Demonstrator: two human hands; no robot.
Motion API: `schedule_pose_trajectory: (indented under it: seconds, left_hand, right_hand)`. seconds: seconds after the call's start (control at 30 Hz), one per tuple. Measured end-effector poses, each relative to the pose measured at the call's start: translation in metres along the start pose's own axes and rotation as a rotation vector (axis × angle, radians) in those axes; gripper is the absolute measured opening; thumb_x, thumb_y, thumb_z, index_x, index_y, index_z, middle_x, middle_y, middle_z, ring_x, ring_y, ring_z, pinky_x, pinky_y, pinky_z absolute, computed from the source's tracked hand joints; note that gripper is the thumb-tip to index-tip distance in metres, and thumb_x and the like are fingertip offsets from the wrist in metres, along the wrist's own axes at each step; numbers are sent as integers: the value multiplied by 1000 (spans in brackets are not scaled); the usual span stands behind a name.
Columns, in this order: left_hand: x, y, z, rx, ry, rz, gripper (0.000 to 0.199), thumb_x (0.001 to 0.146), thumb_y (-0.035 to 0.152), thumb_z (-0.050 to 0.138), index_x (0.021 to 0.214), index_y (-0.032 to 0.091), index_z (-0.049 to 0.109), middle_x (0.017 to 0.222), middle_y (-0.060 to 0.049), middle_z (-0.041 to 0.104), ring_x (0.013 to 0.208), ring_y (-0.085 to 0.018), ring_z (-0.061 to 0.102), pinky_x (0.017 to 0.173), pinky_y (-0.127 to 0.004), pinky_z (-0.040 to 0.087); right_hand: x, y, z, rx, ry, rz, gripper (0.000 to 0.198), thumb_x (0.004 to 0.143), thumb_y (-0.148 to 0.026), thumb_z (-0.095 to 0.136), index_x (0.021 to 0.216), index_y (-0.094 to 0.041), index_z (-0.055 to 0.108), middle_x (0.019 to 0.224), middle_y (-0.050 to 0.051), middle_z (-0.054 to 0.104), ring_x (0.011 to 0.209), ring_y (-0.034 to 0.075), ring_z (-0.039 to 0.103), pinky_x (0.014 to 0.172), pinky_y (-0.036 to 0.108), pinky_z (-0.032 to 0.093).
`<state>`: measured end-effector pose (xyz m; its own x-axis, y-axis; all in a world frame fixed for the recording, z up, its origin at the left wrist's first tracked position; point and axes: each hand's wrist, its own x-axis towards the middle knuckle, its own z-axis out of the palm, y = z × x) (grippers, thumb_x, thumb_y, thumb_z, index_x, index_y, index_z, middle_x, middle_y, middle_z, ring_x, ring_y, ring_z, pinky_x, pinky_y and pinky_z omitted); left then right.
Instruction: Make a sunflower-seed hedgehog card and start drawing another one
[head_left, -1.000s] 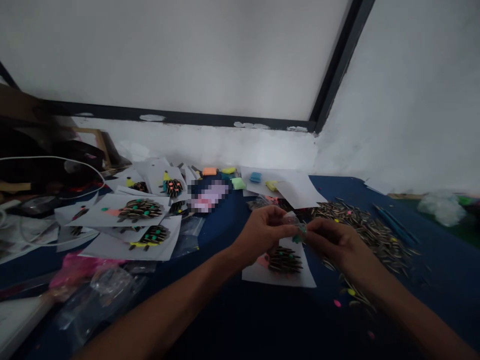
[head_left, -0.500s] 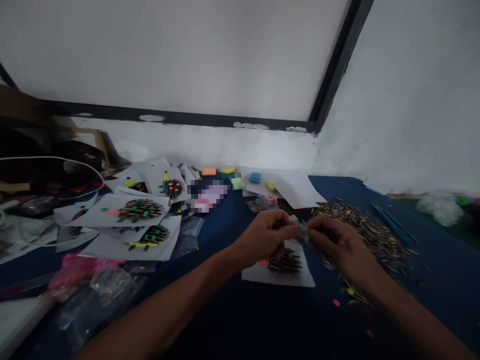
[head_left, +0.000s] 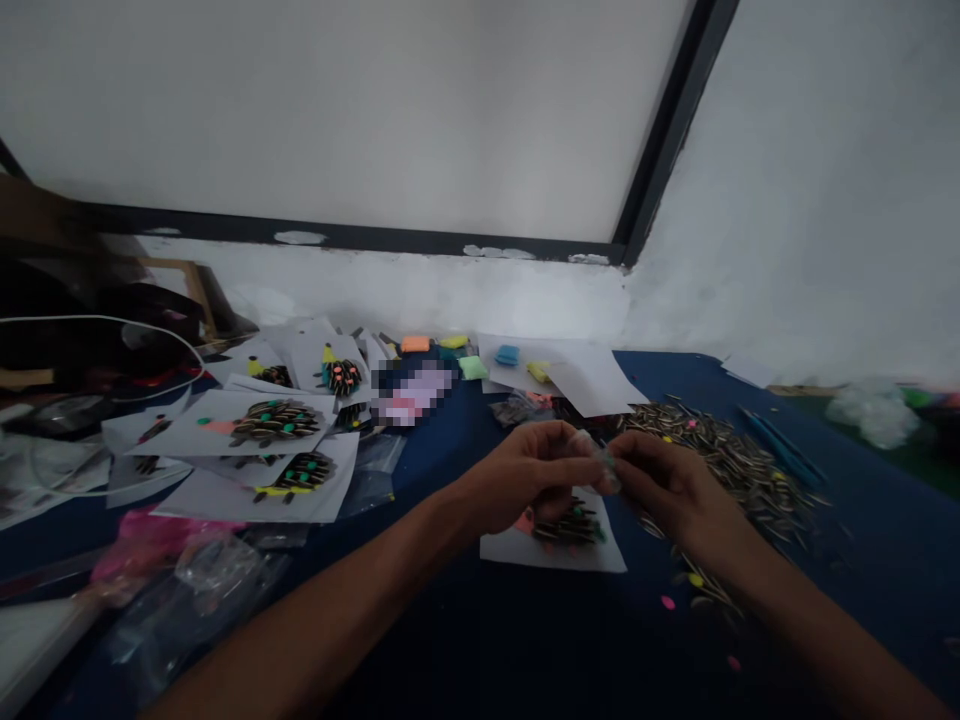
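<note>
A small crinkled clear plastic packet (head_left: 604,468) with a hint of green is held up between my two hands. My left hand (head_left: 529,475) is closed, its thumb and forefinger pinching the packet from the left. From the right, my right hand (head_left: 667,485) has its thumb and fingertips pressed together at the packet's edge. Beneath them on the table lies a white paper sheet (head_left: 506,548), bearing a hedgehog-like picture made of striped sunflower seeds (head_left: 566,530). My left fingers hide its upper part. A green spot shows at the seeds' right end.
Loose sunflower seeds (head_left: 739,465) spread to the right, near blue tweezers-like sticks (head_left: 784,445). Finished-looking seed pictures (head_left: 274,422) pile up at left, above a pink plastic bag (head_left: 150,540) and clear bags (head_left: 217,565). Coloured clay packs (head_left: 472,367) lie along the wall.
My right fingertips have come in slightly towards my left hand and the packet. The green bit beside them is now less visible. A green spot appears on the seed picture.
</note>
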<state>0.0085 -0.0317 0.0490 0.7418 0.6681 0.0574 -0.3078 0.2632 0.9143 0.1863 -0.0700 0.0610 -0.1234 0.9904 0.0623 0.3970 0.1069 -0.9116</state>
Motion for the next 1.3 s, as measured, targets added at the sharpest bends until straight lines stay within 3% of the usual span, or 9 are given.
schedule_pose_trajectory:
  seconds: [0.27,0.33,0.47,0.53,0.67,0.9,1.03,1.17,1.3]
  left_hand:
    - [4,2,-6,21,200,60,25,78,32,68,81,14,50,83,-4,66,40,-3,49,42,-18,39]
    - [5,1,-8,40,252,63,26,79,33,67,81,14,49,84,-5,68,43,-6,54,47,-20,44]
    - [7,-3,-10,42,318,45,27,77,33,69,82,15,49,82,-5,68,48,-9,59,53,-23,48]
    - [8,-5,-10,29,327,43,27,77,33,69,82,15,49,82,-4,68,48,-9,59,53,-24,48]
    - [8,-5,-12,25,346,35,20,80,27,65,82,15,49,81,-3,68,47,-9,58,53,-23,46]
    - [8,-6,-14,32,377,24,17,81,24,64,81,15,49,79,-3,68,45,-8,58,53,-22,46]
    - [9,-6,-14,29,386,42,17,79,24,67,81,14,54,84,-5,69,52,-10,62,56,-23,47]
    - [11,-7,-16,27,407,49,21,87,32,58,87,11,62,94,-10,70,54,-11,64,56,-23,47]
    - [11,-7,-16,53,449,44,20,89,29,55,85,11,61,89,-10,71,52,-11,63,52,-22,47]
  right_hand:
    - [2,0,-9,-59,62,-5,29,84,-49,54,83,-21,58,55,-4,49,46,11,43,43,24,32]
    - [2,-1,-16,-167,-20,-8,29,83,-49,56,78,-21,59,56,-4,47,48,11,42,45,24,31]
    - [-1,-4,-23,-388,-354,74,27,82,-44,58,72,-19,63,59,-2,51,52,11,42,47,24,30]
    - [-4,-5,-21,-525,-416,104,28,81,-41,59,66,-18,62,57,-2,51,50,10,42,47,24,29]
    - [-8,-5,-12,-742,-403,81,28,78,-38,60,58,-17,61,53,0,54,47,10,44,45,23,28]
    - [-11,3,0,-921,-351,11,23,74,-31,60,55,-18,62,51,0,56,46,10,45,46,24,25]
    - [-10,3,2,-968,-353,28,19,73,-29,59,58,-19,65,52,1,59,47,12,49,47,25,26]
    - [-11,3,4,-961,-371,16,16,72,-22,57,60,-19,67,56,2,64,49,13,54,47,24,30]
    - [-14,3,4,-930,-378,-36,14,68,-14,55,61,-20,67,58,2,65,53,15,58,50,24,34]
